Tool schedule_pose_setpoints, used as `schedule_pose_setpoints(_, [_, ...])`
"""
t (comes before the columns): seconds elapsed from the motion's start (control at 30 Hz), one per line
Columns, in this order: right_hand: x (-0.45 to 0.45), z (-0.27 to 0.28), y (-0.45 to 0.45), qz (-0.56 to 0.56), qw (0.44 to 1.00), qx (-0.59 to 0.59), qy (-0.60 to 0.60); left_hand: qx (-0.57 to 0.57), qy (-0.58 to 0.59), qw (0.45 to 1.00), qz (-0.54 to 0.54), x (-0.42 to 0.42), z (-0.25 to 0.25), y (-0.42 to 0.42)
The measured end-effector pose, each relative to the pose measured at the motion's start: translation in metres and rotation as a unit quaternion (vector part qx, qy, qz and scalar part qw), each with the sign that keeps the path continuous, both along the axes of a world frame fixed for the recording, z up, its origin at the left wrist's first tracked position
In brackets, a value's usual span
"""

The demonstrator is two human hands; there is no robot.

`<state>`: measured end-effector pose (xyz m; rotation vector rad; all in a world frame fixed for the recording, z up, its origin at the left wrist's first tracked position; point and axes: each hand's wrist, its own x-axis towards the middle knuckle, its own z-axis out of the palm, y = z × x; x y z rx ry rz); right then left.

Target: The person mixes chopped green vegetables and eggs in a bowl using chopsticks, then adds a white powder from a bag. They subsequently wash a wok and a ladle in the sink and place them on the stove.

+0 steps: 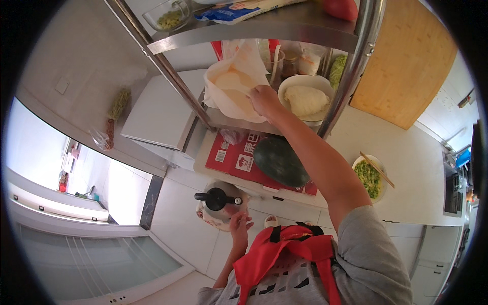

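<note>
My right hand (264,102) reaches onto the middle shelf of a metal rack. It is closed on the handle of a pale scoop (230,82), whose bowl lies inside an open white bag of flour (217,103). Just right of the hand, a white bowl (286,89) holds a lump of dough (307,100). My left hand (239,225) hangs low with bent fingers, beside a pressure sprayer or similar vessel with a black top (215,199); whether it touches anything is unclear. A dark green watermelon (280,160) lies on a red cardboard box (225,152) below the shelf.
Metal posts (177,85) flank the shelf opening, and a shelf edge (251,32) crosses above. A plate of chopped greens (368,183) with chopsticks (377,169) stands on the right counter (411,171). A white chest-like appliance (160,110) is at the left.
</note>
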<state>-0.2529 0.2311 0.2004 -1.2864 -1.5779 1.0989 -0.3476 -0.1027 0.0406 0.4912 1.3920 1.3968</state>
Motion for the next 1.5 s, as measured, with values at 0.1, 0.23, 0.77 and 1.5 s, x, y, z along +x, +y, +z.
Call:
schedule_pose_setpoints(0.1, [0.021,0.023,-0.034,-0.013,0.999,0.035,-0.012,0.002,-0.009,1.0,-0.023,0.013,0.001,0.003])
schedule_pose_setpoints(0.23, [0.06,0.054,-0.088,0.022,0.995,-0.048,0.08,-0.011,-0.003,0.998,-0.059,0.025,0.0,0.009])
schedule_pose_setpoints(0.77, [0.281,0.022,-0.305,-0.316,0.931,-0.168,0.076,-0.063,0.046,0.947,-0.311,0.079,-0.019,0.045])
schedule_pose_setpoints(1.5, [0.326,-0.076,-0.306,-0.453,0.878,-0.13,0.078,-0.05,0.047,0.926,-0.37,0.106,-0.018,0.055])
